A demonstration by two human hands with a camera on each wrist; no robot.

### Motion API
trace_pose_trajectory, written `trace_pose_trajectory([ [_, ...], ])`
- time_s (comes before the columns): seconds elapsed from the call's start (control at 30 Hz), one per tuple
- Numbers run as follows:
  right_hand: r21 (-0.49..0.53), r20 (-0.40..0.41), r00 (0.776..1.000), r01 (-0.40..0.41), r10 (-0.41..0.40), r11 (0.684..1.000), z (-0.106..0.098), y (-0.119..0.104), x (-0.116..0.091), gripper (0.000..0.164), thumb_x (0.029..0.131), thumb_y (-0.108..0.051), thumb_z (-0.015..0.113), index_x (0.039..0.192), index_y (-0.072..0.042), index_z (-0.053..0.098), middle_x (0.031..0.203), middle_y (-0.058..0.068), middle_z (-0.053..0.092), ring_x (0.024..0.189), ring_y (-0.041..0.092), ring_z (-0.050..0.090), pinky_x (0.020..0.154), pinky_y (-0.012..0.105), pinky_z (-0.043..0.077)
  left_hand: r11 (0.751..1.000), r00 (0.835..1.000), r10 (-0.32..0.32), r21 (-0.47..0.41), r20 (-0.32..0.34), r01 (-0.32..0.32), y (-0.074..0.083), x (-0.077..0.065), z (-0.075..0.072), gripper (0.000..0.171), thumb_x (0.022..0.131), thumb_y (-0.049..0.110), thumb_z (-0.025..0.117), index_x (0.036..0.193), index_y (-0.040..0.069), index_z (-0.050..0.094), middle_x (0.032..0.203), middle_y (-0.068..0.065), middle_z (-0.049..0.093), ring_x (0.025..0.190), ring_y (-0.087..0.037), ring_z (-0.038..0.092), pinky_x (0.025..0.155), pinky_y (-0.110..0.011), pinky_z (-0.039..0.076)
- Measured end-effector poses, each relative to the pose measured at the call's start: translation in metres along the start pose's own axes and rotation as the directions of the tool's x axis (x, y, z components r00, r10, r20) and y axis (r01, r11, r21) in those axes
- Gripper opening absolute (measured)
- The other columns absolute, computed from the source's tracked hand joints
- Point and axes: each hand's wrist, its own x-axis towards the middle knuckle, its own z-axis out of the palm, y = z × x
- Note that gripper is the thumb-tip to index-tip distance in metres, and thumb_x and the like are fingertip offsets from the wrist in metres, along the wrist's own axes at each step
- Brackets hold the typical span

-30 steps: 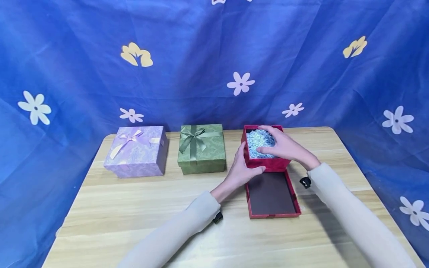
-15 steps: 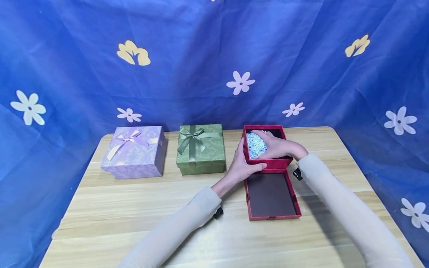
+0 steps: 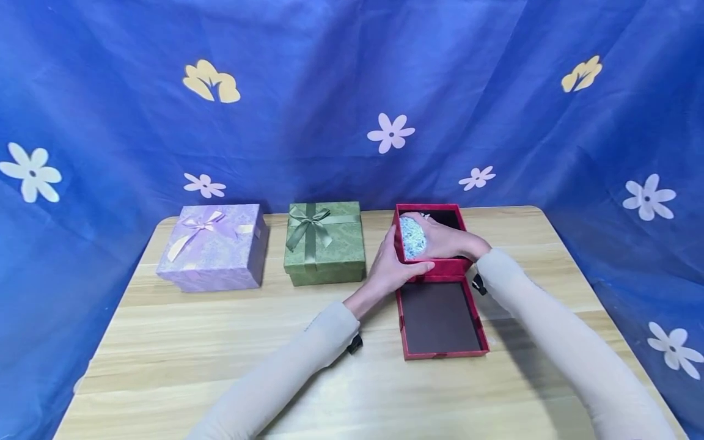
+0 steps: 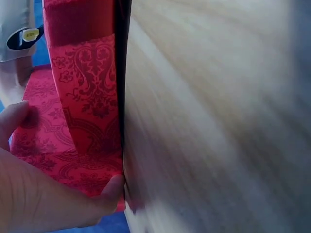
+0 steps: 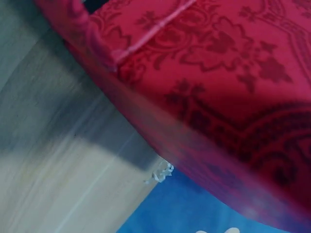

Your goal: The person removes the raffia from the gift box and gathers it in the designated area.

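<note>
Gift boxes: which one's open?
The red box, rightmost in the head view: its lid lies in front, exposing blue shreds. The purple box and green box are lidded, bows on top.

- The head camera is up high and looks forward and down over the table (image 3: pixel 165 342), toward the blue cloth (image 3: pixel 330 91) at the back.
- The left wrist camera is tipped sideways, very near the red box (image 3: pixel 440 267).
- The right wrist camera is slanted and close up too.
- All three see the red box; head and left wrist share the left hand (image 3: pixel 387 269).
</note>
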Motion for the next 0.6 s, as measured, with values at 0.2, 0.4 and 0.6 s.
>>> trace_pose_trajectory([
  [0.2, 0.099, 0.006, 1.000, 0.009, -0.010, 0.995, 0.000, 0.013, 0.008, 0.102, 0.081, -0.033, 0.096, 0.160, -0.008, 0.037, 0.140, 0.011, 0.060, 0.125, 0.024, 0.059, 0.111, 0.040, 0.049, 0.998, 0.999, -0.049, 0.048, 0.024, 0.047, 0.013, -0.007, -0.004, 0.125, 0.085, 0.043, 0.094, 0.175, 0.007, 0.016, 0.175, -0.017, 0.031, 0.159, -0.031, 0.032, 0.127, -0.048, 0.032],
  [0.4, 0.128, 0.003, 1.000, -0.028, 0.028, 0.991, -0.003, 0.005, 0.004, 0.097, 0.083, -0.017, 0.090, 0.161, -0.003, 0.034, 0.133, 0.018, 0.060, 0.115, 0.032, 0.061, 0.103, 0.044, 0.054, 0.998, 0.999, -0.048, 0.046, 0.017, 0.047, 0.013, -0.008, -0.005, 0.122, 0.085, 0.041, 0.094, 0.174, 0.006, 0.019, 0.174, -0.017, 0.033, 0.158, -0.031, 0.035, 0.126, -0.048, 0.034],
  [0.6, 0.100, -0.026, 0.997, -0.068, 0.071, 0.993, -0.009, -0.005, -0.002, 0.100, 0.084, -0.021, 0.092, 0.164, -0.005, 0.035, 0.137, 0.020, 0.060, 0.117, 0.035, 0.060, 0.106, 0.049, 0.053, 0.996, 0.997, -0.072, 0.046, 0.034, 0.070, 0.014, -0.012, -0.006, 0.119, 0.089, 0.038, 0.092, 0.173, 0.001, 0.017, 0.175, -0.021, 0.029, 0.159, -0.033, 0.032, 0.127, -0.048, 0.032],
])
